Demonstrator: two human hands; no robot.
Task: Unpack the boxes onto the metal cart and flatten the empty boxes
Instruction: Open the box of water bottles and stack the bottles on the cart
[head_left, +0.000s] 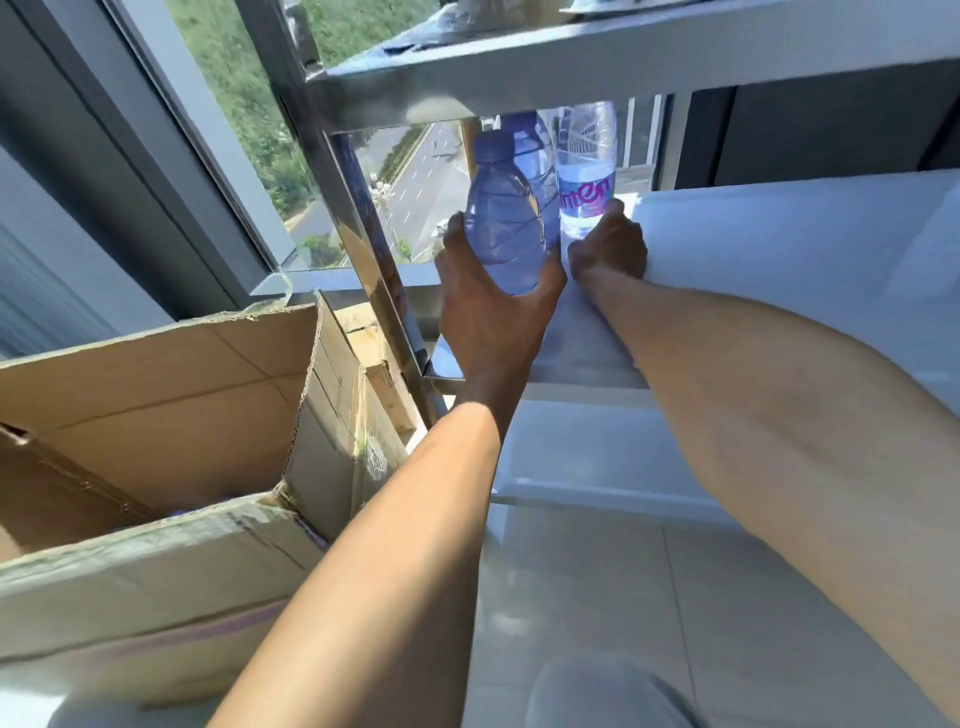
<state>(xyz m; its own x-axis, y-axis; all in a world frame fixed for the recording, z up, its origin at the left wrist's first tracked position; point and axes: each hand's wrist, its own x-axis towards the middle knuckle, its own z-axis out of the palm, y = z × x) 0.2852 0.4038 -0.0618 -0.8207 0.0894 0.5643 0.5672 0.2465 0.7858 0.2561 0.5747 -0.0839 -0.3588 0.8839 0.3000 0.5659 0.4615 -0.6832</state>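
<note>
My left hand (488, 306) grips a blue-tinted plastic water bottle (501, 218) by its lower half, holding it upright over the middle shelf (779, 249) of the metal cart. My right hand (608, 244) grips the base of a second bottle with a pink-lettered label (587, 176) standing on that shelf. A third bottle (535, 156) stands behind and between them. An open cardboard box (156, 426) sits at lower left beside the cart, its flaps up; its contents are hidden in shadow.
The cart's upper shelf (623, 62) hangs just above the bottles, and a shiny cart post (363, 234) stands left of my left hand. A large window (234, 104) is behind. Pale floor tiles (623, 597) lie below, and my knee (608, 691) shows at the bottom.
</note>
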